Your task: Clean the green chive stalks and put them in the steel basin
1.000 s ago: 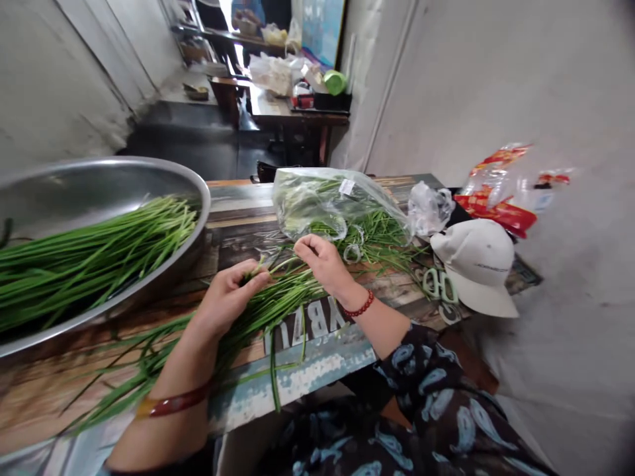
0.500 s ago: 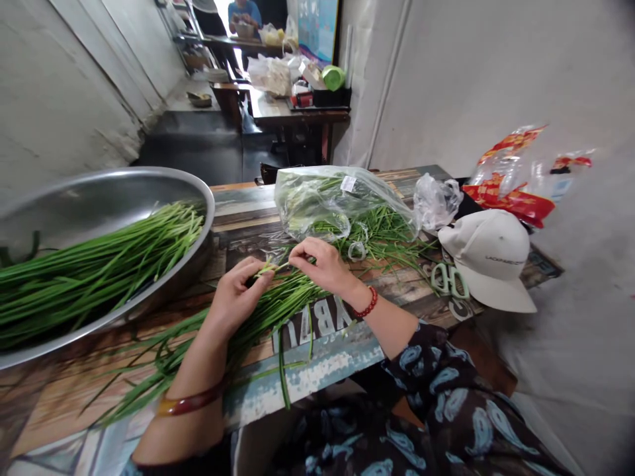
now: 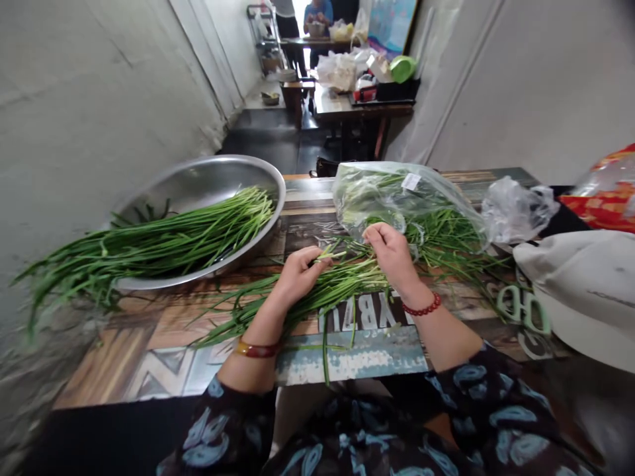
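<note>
Green stalks (image 3: 335, 256), gripped in the left hand (image 3: 300, 274) above a loose bunch (image 3: 342, 281) on the table (image 3: 149, 330), could slip if held slackly; the right hand (image 3: 391, 254) has its fingertips pinched, contents unclear; the plastic bag (image 3: 362, 192) crowds it; a steel basin (image 3: 198, 182), scissors (image 3: 532, 311) and cap (image 3: 585, 284) flank the work.

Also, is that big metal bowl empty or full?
Partly full: long green stalks lie in the metal bowl, their leafy ends hanging over its rim, and bare metal shows behind them.
</note>
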Demonstrator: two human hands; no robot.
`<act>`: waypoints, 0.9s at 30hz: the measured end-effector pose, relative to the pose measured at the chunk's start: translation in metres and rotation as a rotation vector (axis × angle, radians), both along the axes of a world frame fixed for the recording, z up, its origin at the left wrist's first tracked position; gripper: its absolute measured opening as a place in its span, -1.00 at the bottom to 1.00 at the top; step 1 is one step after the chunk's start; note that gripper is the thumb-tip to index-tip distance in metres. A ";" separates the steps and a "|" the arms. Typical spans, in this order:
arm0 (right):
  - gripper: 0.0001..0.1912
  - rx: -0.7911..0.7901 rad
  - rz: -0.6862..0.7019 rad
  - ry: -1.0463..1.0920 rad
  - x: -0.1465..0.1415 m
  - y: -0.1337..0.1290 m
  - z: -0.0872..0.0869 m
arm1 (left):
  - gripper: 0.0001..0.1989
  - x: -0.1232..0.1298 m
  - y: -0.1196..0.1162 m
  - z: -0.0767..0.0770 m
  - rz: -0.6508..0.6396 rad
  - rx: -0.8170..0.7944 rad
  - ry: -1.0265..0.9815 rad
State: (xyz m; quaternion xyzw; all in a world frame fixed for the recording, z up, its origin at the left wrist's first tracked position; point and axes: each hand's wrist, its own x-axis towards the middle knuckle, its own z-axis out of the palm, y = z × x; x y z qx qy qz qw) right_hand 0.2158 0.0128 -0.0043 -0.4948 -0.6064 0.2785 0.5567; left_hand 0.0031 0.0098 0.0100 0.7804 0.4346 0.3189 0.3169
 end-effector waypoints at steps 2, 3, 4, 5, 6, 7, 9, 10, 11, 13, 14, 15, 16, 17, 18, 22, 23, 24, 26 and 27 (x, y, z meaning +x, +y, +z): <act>-0.72 0.080 0.077 -0.107 -0.003 -0.004 0.001 | -0.67 0.000 -0.001 0.000 0.001 -0.026 -0.004; -0.76 0.128 0.109 -0.180 -0.005 -0.006 0.001 | -0.67 0.001 -0.001 0.000 0.000 -0.035 -0.006; -0.80 0.173 0.133 -0.256 -0.009 -0.008 0.000 | -0.67 0.001 -0.002 -0.001 -0.003 -0.039 -0.008; -0.83 0.212 0.149 -0.328 -0.012 -0.010 0.000 | -0.68 0.001 -0.002 -0.001 -0.010 -0.038 -0.009; -0.85 0.242 0.158 -0.387 -0.014 -0.012 -0.001 | -0.67 0.002 -0.002 -0.001 -0.022 -0.033 -0.008; -0.84 0.262 0.160 -0.432 -0.016 -0.013 -0.002 | -0.67 0.002 -0.002 -0.002 -0.036 -0.024 -0.005; -0.77 0.286 0.148 -0.475 -0.018 -0.013 -0.003 | -0.69 0.003 -0.002 -0.004 -0.063 0.008 0.014; -0.75 0.290 0.140 -0.476 -0.019 -0.013 -0.003 | -0.71 0.003 -0.002 -0.005 -0.076 0.028 0.030; -0.73 0.291 0.137 -0.470 -0.020 -0.012 -0.004 | -0.74 0.004 -0.002 -0.007 -0.092 0.048 0.051; -0.69 0.276 0.148 -0.439 -0.020 -0.011 -0.004 | -0.77 0.005 -0.001 -0.009 -0.123 0.087 0.105; -0.68 0.255 0.149 -0.410 -0.019 -0.010 -0.004 | -0.77 0.005 -0.001 -0.009 -0.138 0.104 0.131; -0.67 0.226 0.139 -0.370 -0.017 -0.008 -0.004 | -0.77 0.005 -0.001 -0.010 -0.149 0.119 0.153; -0.66 0.189 0.116 -0.323 -0.013 -0.006 -0.004 | -0.78 0.005 -0.001 -0.010 -0.155 0.132 0.168; -0.65 0.147 0.079 -0.274 -0.008 -0.004 -0.004 | -0.79 0.005 -0.001 -0.009 -0.156 0.142 0.171; -0.64 0.106 0.029 -0.224 -0.002 -0.001 -0.004 | -0.79 0.004 0.000 -0.009 -0.150 0.151 0.163; -0.57 0.000 -0.071 -0.170 0.026 0.009 -0.002 | -0.80 -0.001 0.003 -0.009 -0.035 0.191 0.065; -0.58 -0.014 -0.033 -0.209 0.031 0.010 0.000 | -0.80 -0.002 0.004 -0.009 0.015 0.205 0.052; -0.61 -0.026 0.030 -0.262 0.035 0.010 0.002 | -0.80 -0.003 0.004 -0.009 0.068 0.223 0.049; -0.71 -0.050 0.194 -0.369 0.041 0.010 0.006 | -0.79 -0.005 0.005 -0.010 0.156 0.271 0.058; -0.76 -0.058 0.273 -0.411 0.043 0.009 0.008 | -0.79 -0.005 0.005 -0.010 0.189 0.296 0.063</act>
